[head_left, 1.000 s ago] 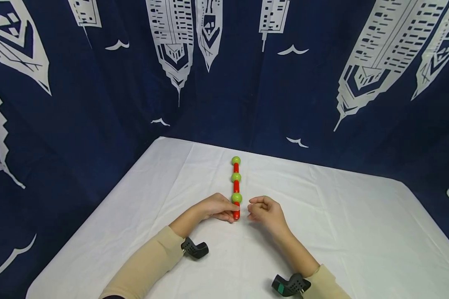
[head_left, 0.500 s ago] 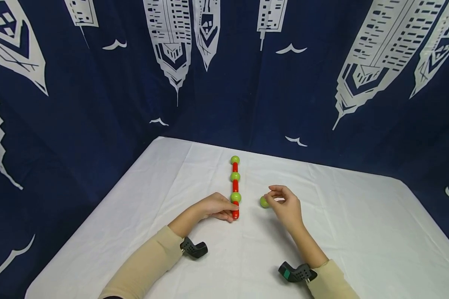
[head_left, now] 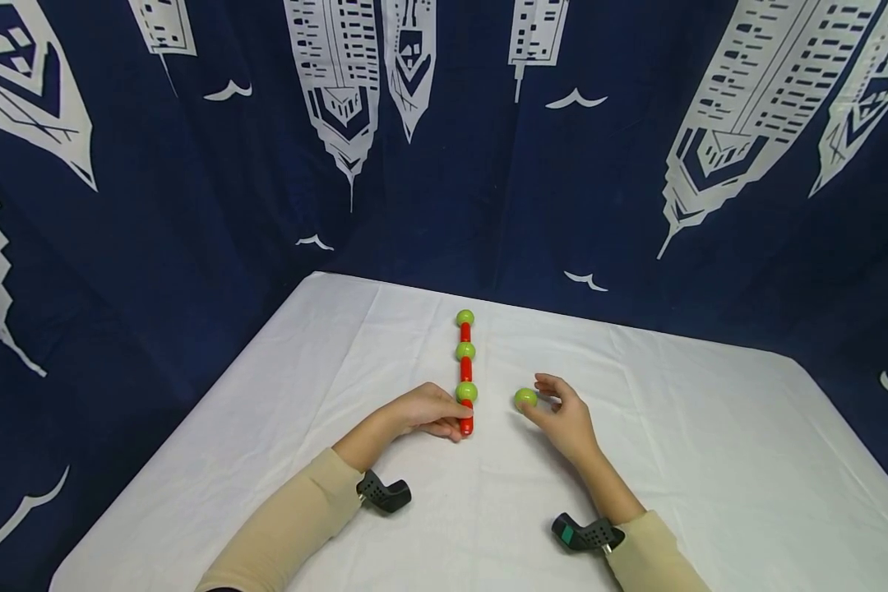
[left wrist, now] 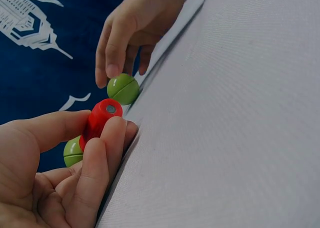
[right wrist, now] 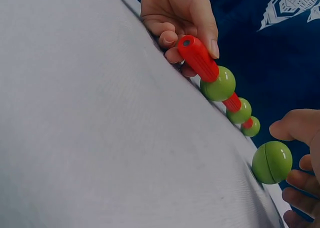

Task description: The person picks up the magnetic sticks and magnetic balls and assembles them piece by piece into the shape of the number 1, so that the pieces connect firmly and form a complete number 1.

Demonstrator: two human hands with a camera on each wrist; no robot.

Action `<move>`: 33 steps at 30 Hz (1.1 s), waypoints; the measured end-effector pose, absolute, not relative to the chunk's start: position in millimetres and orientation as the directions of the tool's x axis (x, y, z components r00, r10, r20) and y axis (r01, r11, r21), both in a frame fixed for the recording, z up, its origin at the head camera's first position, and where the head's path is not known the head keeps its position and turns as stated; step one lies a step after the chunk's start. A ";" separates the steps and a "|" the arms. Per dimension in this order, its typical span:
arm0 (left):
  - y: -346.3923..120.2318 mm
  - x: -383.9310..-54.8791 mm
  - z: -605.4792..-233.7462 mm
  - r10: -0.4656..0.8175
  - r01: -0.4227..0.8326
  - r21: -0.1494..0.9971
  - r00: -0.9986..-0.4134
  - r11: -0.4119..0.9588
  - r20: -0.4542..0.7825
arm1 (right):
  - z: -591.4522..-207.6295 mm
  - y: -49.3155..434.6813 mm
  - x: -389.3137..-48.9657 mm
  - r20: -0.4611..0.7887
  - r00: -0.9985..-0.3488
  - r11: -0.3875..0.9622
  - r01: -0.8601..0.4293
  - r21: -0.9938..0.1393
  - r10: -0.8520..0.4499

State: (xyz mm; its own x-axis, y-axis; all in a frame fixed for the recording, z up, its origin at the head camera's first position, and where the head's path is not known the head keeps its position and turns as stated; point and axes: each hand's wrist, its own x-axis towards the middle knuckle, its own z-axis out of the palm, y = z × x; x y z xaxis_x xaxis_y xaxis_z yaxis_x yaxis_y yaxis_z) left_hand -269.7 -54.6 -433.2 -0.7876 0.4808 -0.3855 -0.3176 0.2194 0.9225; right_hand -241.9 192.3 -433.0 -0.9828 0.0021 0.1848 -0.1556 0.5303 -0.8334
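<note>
A straight chain of green balls and red rods lies on the table, running away from me. My left hand [head_left: 432, 411] pinches the nearest red rod [head_left: 467, 423] between thumb and fingers. That rod's free end faces me, and a small grey disc [left wrist: 110, 108] shows in it. The rod's other end meets a green ball [right wrist: 219, 84]. To the right of the chain, a separate green ball [head_left: 525, 399] rests on the table. My right hand [head_left: 565, 415] is beside that ball, thumb and fingers spread apart; whether a finger touches it I cannot tell.
The table [head_left: 696, 444] wears a white cloth with faint creases. Behind it hangs a dark blue curtain [head_left: 444, 214] printed with white buildings and birds. A black wrist device sits on the left forearm [head_left: 383, 492] and another on the right [head_left: 588, 534].
My right hand has moved right, away from the chain, and its fingers have spread. The separate green ball, not visible one second ago, now shows beside it. My left hand stays on the rod.
</note>
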 end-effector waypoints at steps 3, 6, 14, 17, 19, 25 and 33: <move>-54.1 -268.7 -432.5 0.482 -0.313 0.925 -0.790 0.216 -0.380 | -437.2 193.2 -242.3 0.187 -0.982 0.533 -0.155 -0.832 0.006; -53.8 -267.9 -431.7 0.480 -0.311 0.926 -0.792 0.215 -0.377 | -441.6 193.6 -242.5 0.192 -0.981 0.549 -0.154 -0.822 0.011; -55.5 -267.7 -433.5 0.466 -0.319 0.920 -0.794 0.227 -0.390 | -451.1 191.6 -242.6 0.190 -0.982 0.607 -0.153 -0.780 -0.004; -56.4 -267.8 -434.0 0.461 -0.315 0.920 -0.797 0.231 -0.389 | -452.0 190.5 -242.2 0.194 -0.981 0.626 -0.157 -0.764 -0.009; -56.3 -267.9 -433.9 0.465 -0.308 0.922 -0.798 0.233 -0.384 | -452.2 190.2 -242.0 0.203 -0.979 0.637 -0.165 -0.753 -0.013; -55.4 -268.0 -432.3 0.478 -0.305 0.925 -0.793 0.225 -0.378 | -451.8 190.2 -241.4 0.235 -0.972 0.656 -0.192 -0.730 -0.023; -54.7 -267.2 -430.1 0.478 -0.310 0.923 -0.791 0.227 -0.383 | -454.7 192.0 -241.8 0.299 -0.954 0.672 -0.239 -0.701 -0.028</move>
State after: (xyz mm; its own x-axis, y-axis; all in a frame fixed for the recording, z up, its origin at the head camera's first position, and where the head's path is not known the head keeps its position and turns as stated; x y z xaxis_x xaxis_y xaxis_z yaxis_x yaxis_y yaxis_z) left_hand -267.2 -54.7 -430.1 -0.7905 0.4778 -0.3831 -0.3104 0.2267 0.9232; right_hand -241.8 192.0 -454.7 -0.9540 -0.0276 0.2986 -0.2389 0.6721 -0.7009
